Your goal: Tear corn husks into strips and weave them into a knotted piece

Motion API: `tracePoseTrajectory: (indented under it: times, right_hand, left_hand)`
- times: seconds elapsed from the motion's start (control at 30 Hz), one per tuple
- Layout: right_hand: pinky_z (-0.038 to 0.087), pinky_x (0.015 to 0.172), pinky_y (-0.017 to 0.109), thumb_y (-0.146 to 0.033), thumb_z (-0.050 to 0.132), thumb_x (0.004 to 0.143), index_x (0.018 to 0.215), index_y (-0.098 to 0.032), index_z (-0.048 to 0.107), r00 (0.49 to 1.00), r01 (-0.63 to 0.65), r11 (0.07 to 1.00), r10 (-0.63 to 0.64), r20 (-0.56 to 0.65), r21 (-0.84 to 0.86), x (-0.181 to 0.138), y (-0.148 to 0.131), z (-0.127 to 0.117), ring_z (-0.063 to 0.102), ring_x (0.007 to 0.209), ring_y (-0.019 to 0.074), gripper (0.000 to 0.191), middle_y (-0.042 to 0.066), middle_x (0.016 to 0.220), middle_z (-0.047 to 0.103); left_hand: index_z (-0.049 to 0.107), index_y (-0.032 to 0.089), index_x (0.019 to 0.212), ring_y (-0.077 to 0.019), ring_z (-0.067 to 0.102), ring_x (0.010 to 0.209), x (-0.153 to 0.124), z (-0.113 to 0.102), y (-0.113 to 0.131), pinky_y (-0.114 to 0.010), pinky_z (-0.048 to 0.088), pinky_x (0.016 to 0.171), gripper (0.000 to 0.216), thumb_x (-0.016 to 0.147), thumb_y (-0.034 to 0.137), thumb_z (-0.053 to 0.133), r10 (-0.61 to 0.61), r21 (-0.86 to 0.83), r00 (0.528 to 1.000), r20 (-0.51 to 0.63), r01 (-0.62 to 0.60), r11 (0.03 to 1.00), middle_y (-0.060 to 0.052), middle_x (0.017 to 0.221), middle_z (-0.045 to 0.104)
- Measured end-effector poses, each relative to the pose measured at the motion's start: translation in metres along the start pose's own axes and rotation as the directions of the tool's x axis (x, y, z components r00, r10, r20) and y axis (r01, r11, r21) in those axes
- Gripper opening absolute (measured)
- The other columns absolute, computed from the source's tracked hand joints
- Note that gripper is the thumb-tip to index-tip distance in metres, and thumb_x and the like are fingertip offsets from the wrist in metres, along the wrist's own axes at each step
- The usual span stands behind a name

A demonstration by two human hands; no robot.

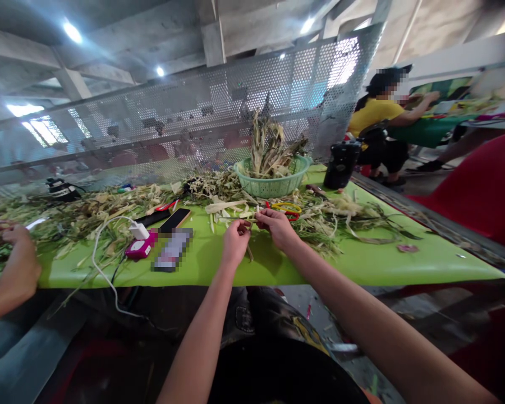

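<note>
With left hand [236,242] and right hand [278,227], pinching some plant bit [253,220] near scissors [294,213], plus basket [271,187] of dried leaves [266,147].

Head camera, facing forward and down
It looks from six o'clock toward twelve, near the left hand [235,246] and right hand [278,228], over the green table [208,261] to the farther perforated screen [180,126].

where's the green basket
In the head view, the basket stands just right of centre on the far side of the table, beyond the right hand.
</note>
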State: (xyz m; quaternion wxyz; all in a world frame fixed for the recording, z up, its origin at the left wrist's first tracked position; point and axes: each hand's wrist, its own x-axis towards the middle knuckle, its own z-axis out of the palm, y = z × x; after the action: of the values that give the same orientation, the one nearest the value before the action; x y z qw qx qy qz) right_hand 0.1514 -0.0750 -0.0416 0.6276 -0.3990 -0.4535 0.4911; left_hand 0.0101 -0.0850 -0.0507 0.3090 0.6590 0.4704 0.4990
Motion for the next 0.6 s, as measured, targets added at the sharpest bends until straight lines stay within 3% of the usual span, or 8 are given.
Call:
tracePoseTrajectory:
  times: [0.27, 0.47, 0.6]
  right_hand:
    - [0.042, 0.059, 0.027, -0.04, 0.083, 0.054, 0.064, -0.019, 0.061, 1.0, -0.025, 0.998, 0.026, -0.005, 0.05, -0.0001, -0.0006, -0.0015, 0.049, 0.053, 0.0101, 0.032, -0.003, 0.059, 0.057]
    - [0.043, 0.058, 0.029, -0.039, 0.08, 0.055, 0.065, -0.019, 0.061, 1.0, -0.026, 0.999, 0.027, -0.011, 0.041, 0.0006, 0.0011, -0.0031, 0.051, 0.054, 0.012, 0.03, -0.001, 0.059, 0.059]
    - [0.042, 0.06, 0.028, -0.038, 0.08, 0.056, 0.065, -0.019, 0.062, 1.0, 0.001, 1.0, -0.001, -0.004, 0.012, -0.0015, -0.002, -0.0015, 0.05, 0.055, 0.0117, 0.027, -0.001, 0.061, 0.059]
  left_hand:
    - [0.064, 0.02, 0.095, -0.0155, 0.056, 0.068, -0.005, -0.0026, 0.0048, -0.027, 0.044, 0.068, 0.025, 0.08, 0.006, 0.049, 0.093, 0.27, 0.996, -0.011, -0.087, 0.959, -0.004, 0.082, 0.065]
    - [0.064, 0.019, 0.088, -0.0155, 0.057, 0.073, -0.0056, -0.0051, 0.0021, -0.028, 0.046, 0.073, 0.022, 0.078, 0.005, 0.051, 0.116, 0.256, 0.993, -0.003, -0.111, 0.96, -0.005, 0.087, 0.064]
    - [0.061, 0.018, 0.089, -0.0116, 0.053, 0.065, -0.0093, -0.0073, 0.0077, -0.027, 0.046, 0.07, 0.013, 0.077, 0.013, 0.059, 0.141, 0.23, 0.983, -0.121, -0.111, 0.967, -0.005, 0.096, 0.059]
